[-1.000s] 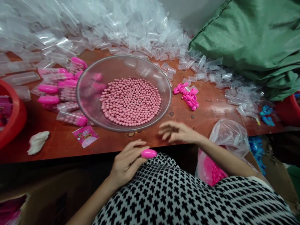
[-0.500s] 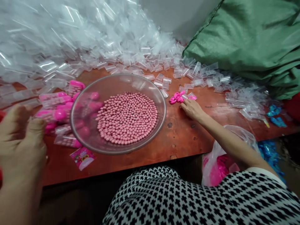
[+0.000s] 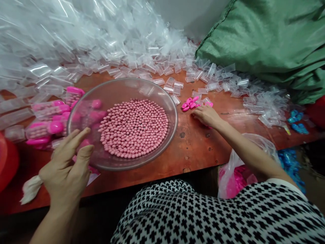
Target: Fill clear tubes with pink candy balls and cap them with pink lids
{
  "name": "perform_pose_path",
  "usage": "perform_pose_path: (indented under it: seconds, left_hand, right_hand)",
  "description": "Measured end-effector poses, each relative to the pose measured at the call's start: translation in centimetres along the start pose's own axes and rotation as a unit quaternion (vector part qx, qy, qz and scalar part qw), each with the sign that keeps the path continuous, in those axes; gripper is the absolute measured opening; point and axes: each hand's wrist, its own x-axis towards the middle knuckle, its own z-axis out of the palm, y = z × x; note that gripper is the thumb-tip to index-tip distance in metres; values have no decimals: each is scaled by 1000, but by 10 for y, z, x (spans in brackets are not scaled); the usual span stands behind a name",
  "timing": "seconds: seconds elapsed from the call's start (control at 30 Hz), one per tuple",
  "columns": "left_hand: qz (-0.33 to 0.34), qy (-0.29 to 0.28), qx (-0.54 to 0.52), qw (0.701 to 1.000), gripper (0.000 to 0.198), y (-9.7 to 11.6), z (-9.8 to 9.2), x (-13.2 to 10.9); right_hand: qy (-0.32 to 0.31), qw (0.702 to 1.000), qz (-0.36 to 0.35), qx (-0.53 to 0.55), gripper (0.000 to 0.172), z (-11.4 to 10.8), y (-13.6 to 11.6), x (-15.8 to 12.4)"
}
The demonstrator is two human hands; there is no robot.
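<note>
My left hand (image 3: 67, 167) is open, thumb and fingers apart, over the left rim of a clear plastic bowl (image 3: 173, 135). It holds nothing, and I cannot tell whether it touches the rim. Inside the bowl lies a wide layer of round pink beads (image 3: 135, 128). To the right of the bowl, my right hand (image 3: 207, 116) is low on the table with its fingers curled downward. Small bright pink plastic pieces (image 3: 189, 103) lie beside its fingertips, and a sliver of pink shows under the palm. What its fingers pinch is hidden.
Bead-filled clear containers with pink tops (image 3: 54, 127) lie left of the bowl. A large heap of clear plastic tubes (image 3: 101, 37) covers the back, beside a green sack (image 3: 266, 47). A bag of pink pieces (image 3: 235, 179) hangs below the front edge. A red container (image 3: 7, 162) stands far left.
My left hand has moved right, from beside the containers to the bowl's left rim. My right hand has stayed by the pink pieces, its fingers more curled. The view has shifted slightly.
</note>
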Motion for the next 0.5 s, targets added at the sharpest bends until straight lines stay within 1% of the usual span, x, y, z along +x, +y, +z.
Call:
perform_pose_path:
  seconds: [0.1,0.13,0.17,0.2,0.23,0.3,0.33,0.37,0.4,0.43,0.47,0.5]
  left_hand:
    - [12,-13,27,999,39,-1,4,-4]
    - [17,-14,35,999,39,-3,5,-5]
    - [20,-12,40,999,39,-4,7,-6]
    - [20,-8,40,999,39,-6,8,-7]
    - [18,-3,36,999,38,-7,10,-8]
    - [13,5,28,999,36,-9,12,-10]
    - [11,7,27,1000,36,-10,12,-10]
    - [10,7,27,1000,36,-10,13,-11]
    - [9,6,29,1000,36,-10,13,-11]
    - [8,3,30,999,36,-10,12,-11]
    - [8,0,31,999,36,-10,12,-11]
    - [8,-3,30,1000,36,-9,11,-11]
  right_hand:
    - [-1,1000,4,14,27,0,-9,6]
    - [15,999,5,41,25,-3,-12,7]
    - [45,995,7,87,22,-9,-17,9]
    - [88,985,10,151,18,-17,-22,10]
    - [133,964,14,228,16,-27,-29,12]
    - [195,902,5,385,19,-51,-42,19]
    - [206,872,-11,445,24,-62,-48,25]
    - [208,852,-33,480,28,-72,-52,33]
    - [207,846,-56,488,30,-79,-52,43]
    - [206,857,-76,467,30,-82,-50,54]
    - [202,880,-91,419,29,-81,-45,65]
    - [191,912,-101,348,27,-77,-37,77]
